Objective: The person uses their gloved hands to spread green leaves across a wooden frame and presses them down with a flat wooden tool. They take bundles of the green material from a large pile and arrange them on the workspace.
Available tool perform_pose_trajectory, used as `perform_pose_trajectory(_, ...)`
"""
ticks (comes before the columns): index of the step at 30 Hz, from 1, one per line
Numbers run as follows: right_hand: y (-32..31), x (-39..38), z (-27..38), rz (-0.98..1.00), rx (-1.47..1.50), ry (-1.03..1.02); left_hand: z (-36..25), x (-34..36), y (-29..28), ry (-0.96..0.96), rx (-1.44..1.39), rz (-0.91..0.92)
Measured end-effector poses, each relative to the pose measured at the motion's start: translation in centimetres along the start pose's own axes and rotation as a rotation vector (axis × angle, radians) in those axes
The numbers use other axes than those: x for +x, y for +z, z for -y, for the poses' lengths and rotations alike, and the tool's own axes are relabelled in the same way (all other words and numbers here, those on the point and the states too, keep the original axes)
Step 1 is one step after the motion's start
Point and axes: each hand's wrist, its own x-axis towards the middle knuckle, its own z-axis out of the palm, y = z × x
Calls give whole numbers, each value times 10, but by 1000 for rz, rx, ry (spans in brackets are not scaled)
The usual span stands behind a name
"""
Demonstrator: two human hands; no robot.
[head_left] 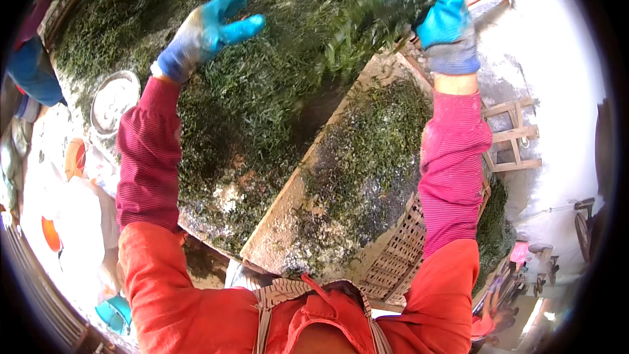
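Note:
A broad heap of dark green, stringy seaweed (262,101) covers the table in front of me. My left hand (213,26), in a blue-and-white glove, hovers over the heap with thumb and fingers apart and nothing in it. At the far right my right hand (445,23), gloved in blue, grips a clump of seaweed (393,10) that is blurred by motion. Some fingertips there are hidden by the strands. Shorter green bits with white grains lie on a lower section (367,157), past a wooden divider (295,180).
A round bowl (113,101) of white stuff stands left of my left forearm. Below my right forearm is a woven slatted basket (396,249). A wooden frame (511,134) stands on the floor at right. A person's blue-clad part (34,72) shows at the left edge. White sacks (85,223) lie lower left.

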Motion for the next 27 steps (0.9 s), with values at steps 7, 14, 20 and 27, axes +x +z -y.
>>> perform_pose_trajectory(7, 32, 55, 71, 18, 227, 90, -90, 72, 107, 201, -364, 213)
perform_pose_trajectory(14, 34, 76, 90, 34, 39, 46, 53, -47, 204, 141, 1098, 873)
perform_pose_trajectory(20, 23, 82, 149, 22, -553, 5, 86, -123, 174, -167, 939, 992)
perform_pose_trajectory(27, -5, 2, 187, 481, -1286, -14, -92, -65, 155, 426, -152, 97)
